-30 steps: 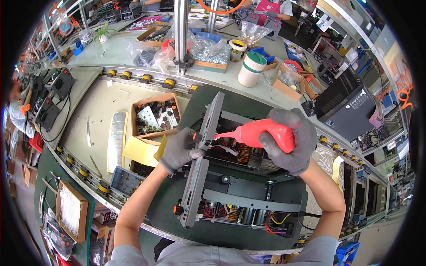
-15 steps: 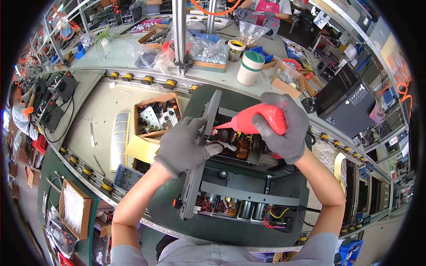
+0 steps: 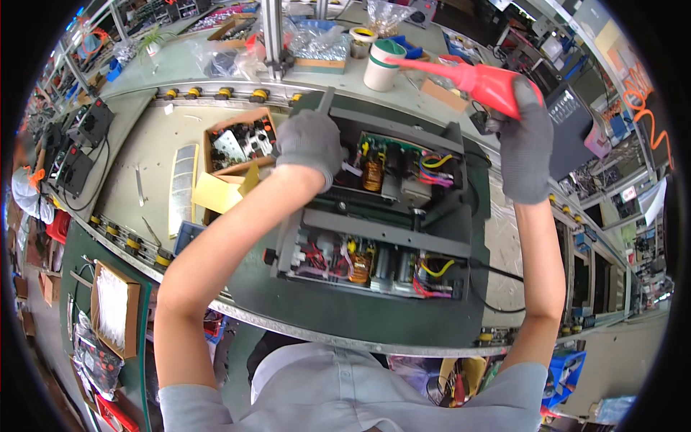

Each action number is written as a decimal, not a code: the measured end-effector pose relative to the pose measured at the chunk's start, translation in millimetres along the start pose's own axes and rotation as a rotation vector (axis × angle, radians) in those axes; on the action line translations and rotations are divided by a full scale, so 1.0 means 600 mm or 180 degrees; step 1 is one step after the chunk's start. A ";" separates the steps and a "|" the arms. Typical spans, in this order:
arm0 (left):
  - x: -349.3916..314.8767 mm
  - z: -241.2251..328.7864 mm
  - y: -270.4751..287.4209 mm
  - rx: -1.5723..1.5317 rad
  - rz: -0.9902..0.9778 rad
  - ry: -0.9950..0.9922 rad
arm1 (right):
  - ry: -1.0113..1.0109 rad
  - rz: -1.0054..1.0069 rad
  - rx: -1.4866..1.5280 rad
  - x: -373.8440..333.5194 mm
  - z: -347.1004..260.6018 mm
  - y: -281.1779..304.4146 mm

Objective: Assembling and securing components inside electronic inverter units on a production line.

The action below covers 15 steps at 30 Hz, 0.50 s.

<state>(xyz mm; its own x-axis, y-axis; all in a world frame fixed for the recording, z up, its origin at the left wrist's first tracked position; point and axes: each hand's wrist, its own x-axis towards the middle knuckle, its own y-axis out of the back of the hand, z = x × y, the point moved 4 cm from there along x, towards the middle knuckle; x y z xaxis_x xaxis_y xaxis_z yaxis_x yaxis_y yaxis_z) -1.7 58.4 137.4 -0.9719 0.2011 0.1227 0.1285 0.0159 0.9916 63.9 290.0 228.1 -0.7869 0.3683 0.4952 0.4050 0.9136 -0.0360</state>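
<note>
Where the right hand (image 3: 529, 144) grips: I see gloved fingers closed round the red squeeze bottle (image 3: 497, 88), which is held in the air, its nozzle (image 3: 428, 68) pointing left.
Left hand (image 3: 311, 146): gloved, at the end panel (image 3: 326, 101) of the upper unit (image 3: 392, 129); the fingertips are hidden, so I can't tell whether they pinch or only rest.
Step in hand: I judge it a pause in the bottle work, with the nozzle clear of both units.
Next move: to my mind, bringing the nozzle to a unit would call for lowering the bottle without knocking the wires, the left hand bracing the panel.
Upper unit: open-topped, holding a copper coil (image 3: 373, 175) and coloured wires.
Lower unit (image 3: 389, 236): nearer the person, similarly filled.
Cardboard box (image 3: 241, 169): left of the units, open, with small black parts and a pale plate inside.
Blue-grey tray (image 3: 186, 237): half behind the left forearm, contents unclear.
White canister (image 3: 380, 74): beyond the units, green on top, inside hidden.
Low carton (image 3: 317, 67): piled with silvery, plastic-wrapped pieces.
Far-left carton (image 3: 134, 324): full of white strips.
</note>
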 end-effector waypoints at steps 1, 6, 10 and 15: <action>0.003 0.003 0.001 0.0125 -0.0104 -0.0042 | 0.0170 -0.0129 0.0108 -0.018 -0.017 0.014; 0.006 -0.006 -0.011 -0.0012 -0.0101 -0.0138 | 0.0500 0.0180 -0.0097 -0.135 -0.077 0.093; 0.012 -0.010 -0.017 -0.0010 0.0085 -0.0220 | 0.0847 0.0699 -0.0381 -0.247 -0.129 0.111; 0.000 -0.026 -0.008 -0.0213 0.0143 -0.0013 | 0.1123 0.0313 -0.0933 -0.301 -0.120 0.101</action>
<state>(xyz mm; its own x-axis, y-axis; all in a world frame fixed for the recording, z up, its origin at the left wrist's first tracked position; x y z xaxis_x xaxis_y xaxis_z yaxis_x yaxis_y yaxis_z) -5.4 43.1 133.5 -0.9645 0.2043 0.1672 0.1584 -0.0587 0.9856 264.2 266.1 199.2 -0.5523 0.3232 0.7684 0.6241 0.7714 0.1241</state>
